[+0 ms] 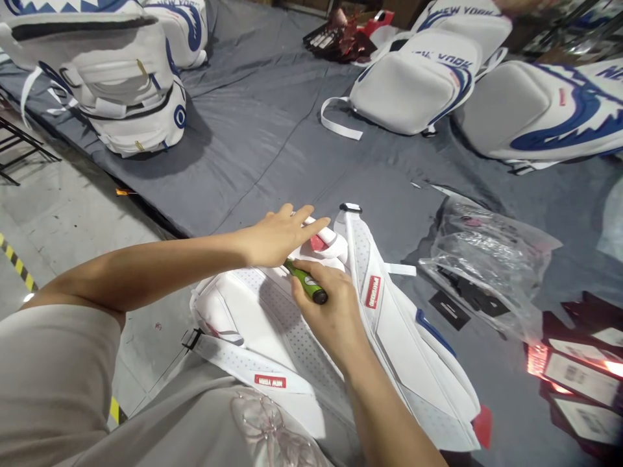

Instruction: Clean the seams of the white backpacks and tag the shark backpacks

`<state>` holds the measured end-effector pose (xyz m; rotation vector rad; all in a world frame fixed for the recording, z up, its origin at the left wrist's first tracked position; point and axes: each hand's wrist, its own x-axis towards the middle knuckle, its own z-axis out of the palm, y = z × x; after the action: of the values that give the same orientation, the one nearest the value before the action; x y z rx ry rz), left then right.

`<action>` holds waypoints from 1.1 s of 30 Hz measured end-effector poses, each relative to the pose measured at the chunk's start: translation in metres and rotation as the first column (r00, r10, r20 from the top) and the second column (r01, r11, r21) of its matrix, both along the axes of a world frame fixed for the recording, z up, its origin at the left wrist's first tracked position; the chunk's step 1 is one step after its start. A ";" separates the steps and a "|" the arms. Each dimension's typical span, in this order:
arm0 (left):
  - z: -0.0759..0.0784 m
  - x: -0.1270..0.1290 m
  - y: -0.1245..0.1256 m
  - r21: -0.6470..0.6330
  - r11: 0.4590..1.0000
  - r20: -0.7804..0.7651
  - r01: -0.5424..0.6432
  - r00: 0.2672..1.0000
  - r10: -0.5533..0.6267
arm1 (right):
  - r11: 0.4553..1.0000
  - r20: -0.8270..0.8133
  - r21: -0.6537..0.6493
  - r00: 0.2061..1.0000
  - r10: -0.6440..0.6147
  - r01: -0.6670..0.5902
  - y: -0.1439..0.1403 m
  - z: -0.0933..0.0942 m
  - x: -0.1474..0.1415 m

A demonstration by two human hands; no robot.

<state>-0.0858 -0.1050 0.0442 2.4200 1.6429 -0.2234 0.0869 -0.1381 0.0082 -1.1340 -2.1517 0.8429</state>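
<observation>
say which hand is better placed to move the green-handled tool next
Probably the right hand: its grip is wrapped around the green-handled tool. The left hand is spread open at the white backpack's top end, not gripping the tool.

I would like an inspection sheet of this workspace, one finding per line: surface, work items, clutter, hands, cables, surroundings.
Surface: table covered with wrinkled grey cloth.
Work items: white fabric backpack with dotted straps, lying at the near side; green-handled tool with black end, tip hidden.
Clutter: crumpled clear plastic bag and shiny red tags with white labels, at right.
Hands: left hand spread over the backpack's top; right hand closed around the tool.
Cables: nothing seen.
Surroundings: other white-and-blue backpacks farther along the table; grey floor with yellow-and-black striped tape, at left.
</observation>
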 end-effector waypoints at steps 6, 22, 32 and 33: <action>0.001 -0.001 0.000 0.000 1.000 0.004 0.008 1.000 -0.008 | 1.000 0.023 -0.003 1.000 0.007 -0.007 0.001 0.003 -0.001; -0.003 0.000 0.002 0.001 1.000 -0.002 0.009 1.000 -0.009 | 0.999 0.063 -0.010 0.997 0.044 -0.043 0.005 0.006 0.004; -0.002 0.001 0.002 0.012 1.000 -0.013 0.006 1.000 -0.006 | 0.996 0.015 -0.051 0.997 0.080 -0.079 0.007 0.006 0.004; -0.002 0.002 0.002 0.016 1.000 -0.016 0.007 1.000 -0.007 | 0.994 0.019 -0.071 0.996 0.089 -0.088 0.008 0.007 0.004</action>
<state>-0.0840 -0.1032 0.0425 2.4423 1.6493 -0.2328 0.0907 -0.1303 0.0151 -1.0939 -2.2203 0.9562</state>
